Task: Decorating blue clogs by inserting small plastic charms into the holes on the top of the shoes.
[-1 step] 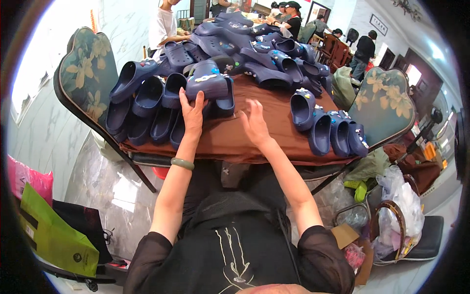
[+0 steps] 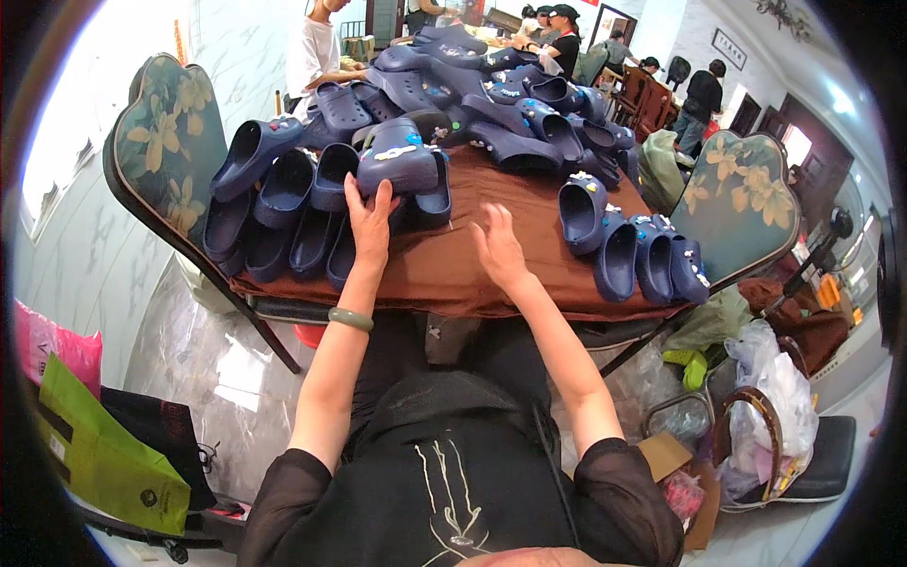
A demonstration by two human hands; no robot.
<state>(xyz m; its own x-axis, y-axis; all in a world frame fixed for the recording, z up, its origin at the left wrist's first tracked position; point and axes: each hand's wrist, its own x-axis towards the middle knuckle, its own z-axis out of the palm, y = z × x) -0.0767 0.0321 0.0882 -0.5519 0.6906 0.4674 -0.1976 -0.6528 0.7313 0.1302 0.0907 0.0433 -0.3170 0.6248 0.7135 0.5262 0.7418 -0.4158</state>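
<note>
A navy clog (image 2: 392, 159) with a white and blue charm on its toe rests at the end of the left row. My left hand (image 2: 371, 222), with a green bangle at the wrist, grips its toe end, thumb and fingers spread against it; part of that hold is hidden. My right hand (image 2: 498, 248) is over the brown tablecloth (image 2: 444, 269), holding nothing, its fingers apart and slightly curled. Beside the left hand, several more navy clogs (image 2: 283, 189) stand stacked in two tiers. To the right is a short row of clogs (image 2: 619, 255) with charms.
A large heap of navy clogs (image 2: 425, 80) covers the table's far part. Flowered chair backs stand at the left (image 2: 170, 142) and right (image 2: 742, 198). A person in a white shirt (image 2: 316, 52) is across the table. Plastic bags (image 2: 770, 406) lie at the lower right.
My right hand has shifted slightly down and to the right, closer to me. The left hand stays on the same clog.
</note>
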